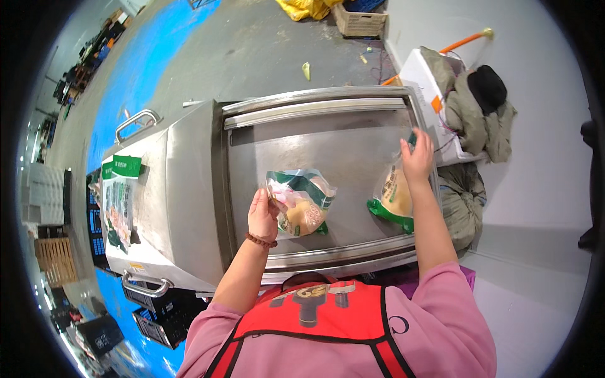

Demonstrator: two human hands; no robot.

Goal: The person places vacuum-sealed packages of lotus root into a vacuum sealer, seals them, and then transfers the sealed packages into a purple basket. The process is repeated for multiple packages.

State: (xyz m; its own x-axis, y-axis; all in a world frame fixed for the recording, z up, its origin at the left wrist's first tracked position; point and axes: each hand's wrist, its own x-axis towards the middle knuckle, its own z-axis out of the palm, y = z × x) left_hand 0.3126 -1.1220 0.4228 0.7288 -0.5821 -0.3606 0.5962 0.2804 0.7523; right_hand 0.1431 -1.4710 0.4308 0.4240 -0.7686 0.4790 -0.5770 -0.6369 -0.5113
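On the steel bed (353,148) of a vacuum packing machine lie two clear plastic bags with green and white print. My left hand (263,216) pinches the left edge of the nearer-to-centre food bag (301,208); pale, rounded pieces and something pinkish show through its film. At the right end of the bed, my right hand (417,157) has its fingers closed on the upper end of another food bag (396,195), which holds tan contents. That bag's green end points toward me. The exact contents of both bags are hard to make out.
The machine's raised steel lid (189,183) stands at the left, with a handle (146,286) near me. Another printed bag (120,205) rests on it. Right of the bed, a white foam box (435,75) holds grey-green cloth and a black cap (486,87). Black crates (157,321) sit below left.
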